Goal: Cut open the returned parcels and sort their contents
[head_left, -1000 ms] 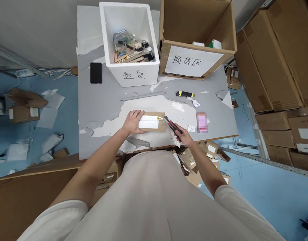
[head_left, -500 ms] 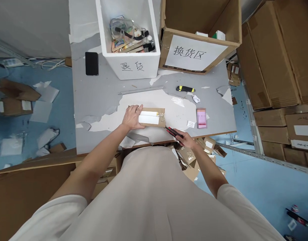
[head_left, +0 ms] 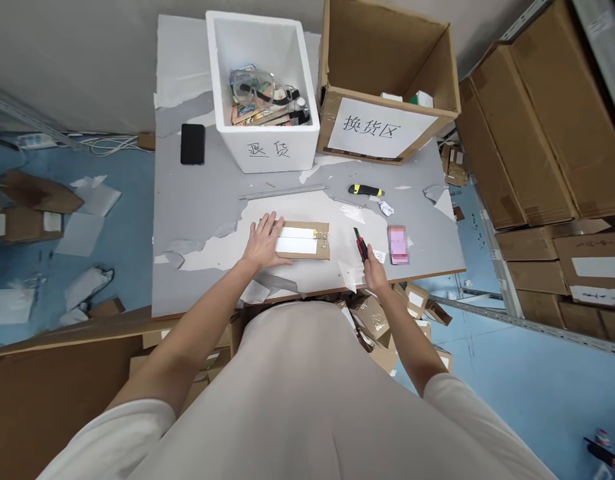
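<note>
A small flat cardboard box (head_left: 303,248) with white labels and clear tape at its right end lies on the worktable (head_left: 212,200). Spread over the box's left end is my left hand (head_left: 263,241), palm down with fingers apart. To the right of the box, my right hand (head_left: 374,269) is wrapped round a red and black utility knife (head_left: 360,245), its tip pointing up and away from me. The knife does not touch the box. Just right of the knife lies a pink packet (head_left: 398,245).
At the back stand a white foam bin (head_left: 267,151) holding goggles and small goods, and a large open carton (head_left: 387,127). A black phone (head_left: 193,144) lies back left. A yellow-black cutter (head_left: 366,190) and paper scraps lie mid-table. Cartons (head_left: 532,147) are stacked right.
My right hand has moved the knife away from the box's right end, and its tip now points upward. My left fingers have spread flatter on the box. The camera view has shifted.
</note>
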Available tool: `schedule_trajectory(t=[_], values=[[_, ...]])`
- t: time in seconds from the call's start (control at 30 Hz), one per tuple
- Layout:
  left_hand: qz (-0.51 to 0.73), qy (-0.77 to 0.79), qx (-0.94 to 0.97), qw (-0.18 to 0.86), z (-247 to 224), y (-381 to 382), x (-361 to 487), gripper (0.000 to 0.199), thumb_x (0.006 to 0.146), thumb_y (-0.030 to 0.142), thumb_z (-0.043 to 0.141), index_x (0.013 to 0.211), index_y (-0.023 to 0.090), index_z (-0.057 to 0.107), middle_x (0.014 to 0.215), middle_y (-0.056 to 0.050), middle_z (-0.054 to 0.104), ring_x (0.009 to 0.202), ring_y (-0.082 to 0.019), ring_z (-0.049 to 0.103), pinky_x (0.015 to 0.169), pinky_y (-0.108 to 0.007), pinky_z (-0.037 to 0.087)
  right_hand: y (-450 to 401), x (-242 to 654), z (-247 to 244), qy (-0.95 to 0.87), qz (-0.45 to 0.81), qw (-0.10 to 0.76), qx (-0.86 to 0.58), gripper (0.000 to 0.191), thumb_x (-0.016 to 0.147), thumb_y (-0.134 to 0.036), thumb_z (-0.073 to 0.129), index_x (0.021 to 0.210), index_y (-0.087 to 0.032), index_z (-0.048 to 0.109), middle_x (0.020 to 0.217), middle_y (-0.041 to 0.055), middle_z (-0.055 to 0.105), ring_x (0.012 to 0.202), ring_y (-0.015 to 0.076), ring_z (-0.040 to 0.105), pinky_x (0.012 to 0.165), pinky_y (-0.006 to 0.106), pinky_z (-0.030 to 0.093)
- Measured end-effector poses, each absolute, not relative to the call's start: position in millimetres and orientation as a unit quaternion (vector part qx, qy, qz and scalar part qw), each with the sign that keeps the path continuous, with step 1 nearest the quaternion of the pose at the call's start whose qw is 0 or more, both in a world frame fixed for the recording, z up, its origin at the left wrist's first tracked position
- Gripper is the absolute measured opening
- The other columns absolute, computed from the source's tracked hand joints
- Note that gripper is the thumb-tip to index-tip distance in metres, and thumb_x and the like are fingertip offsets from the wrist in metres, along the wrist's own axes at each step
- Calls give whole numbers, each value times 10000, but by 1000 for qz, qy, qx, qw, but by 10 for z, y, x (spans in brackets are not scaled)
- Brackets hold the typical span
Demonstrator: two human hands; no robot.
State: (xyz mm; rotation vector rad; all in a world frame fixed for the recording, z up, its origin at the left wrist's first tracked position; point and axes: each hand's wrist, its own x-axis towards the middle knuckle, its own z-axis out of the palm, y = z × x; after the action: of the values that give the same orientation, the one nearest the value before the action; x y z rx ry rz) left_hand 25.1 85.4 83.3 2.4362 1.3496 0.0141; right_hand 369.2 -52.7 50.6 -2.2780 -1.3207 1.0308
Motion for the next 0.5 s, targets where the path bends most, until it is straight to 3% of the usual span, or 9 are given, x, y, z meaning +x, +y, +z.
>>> schedule_trajectory(t=[0.13,0.23,0.33,0.43,0.5], values=[[30,481,860,169,822,667,155,958,723,647,593,1469,137,274,1545,-225,204,1438,-391,136,1114,-592,135,-257,3443,152,-505,255,41,-824,620,902,-244,346,1513,-248,238,1115,139,502,1026,265,509,897,410,425],[54,489,852,179,768,533,67,758,813,546,538,1432,153,344,1518,-206,282,1428,-357,199,1107,-566,206,-217,3304,-31,-505,244,-10,-828,663,880,-221,384,1516,-281,209,1169,157,438,1076,301,468,904,456,412],[77,494,847,179,739,460,20,672,807,465,583,1385,173,408,1455,-192,381,1394,-341,279,1101,-540,250,-246,3240,-86,-516,238,-56,-821,677,874,-210,401,1519,-269,200,1231,197,399,1123,342,434,906,508,396],[95,491,849,172,748,434,14,587,793,417,618,1316,189,478,1319,-170,508,1294,-325,410,1096,-521,270,-186,3220,42,-538,198,-40,-819,649,888,-248,412,1509,-261,224,1348,203,346,1226,366,359,952,548,357],[97,491,850,167,760,420,17,512,787,397,636,1249,203,531,1214,-149,570,1183,-316,491,1056,-499,317,-45,3191,240,-558,165,42,-812,635,913,-297,389,1515,-233,198,1399,198,325,1281,360,320,992,556,330]])
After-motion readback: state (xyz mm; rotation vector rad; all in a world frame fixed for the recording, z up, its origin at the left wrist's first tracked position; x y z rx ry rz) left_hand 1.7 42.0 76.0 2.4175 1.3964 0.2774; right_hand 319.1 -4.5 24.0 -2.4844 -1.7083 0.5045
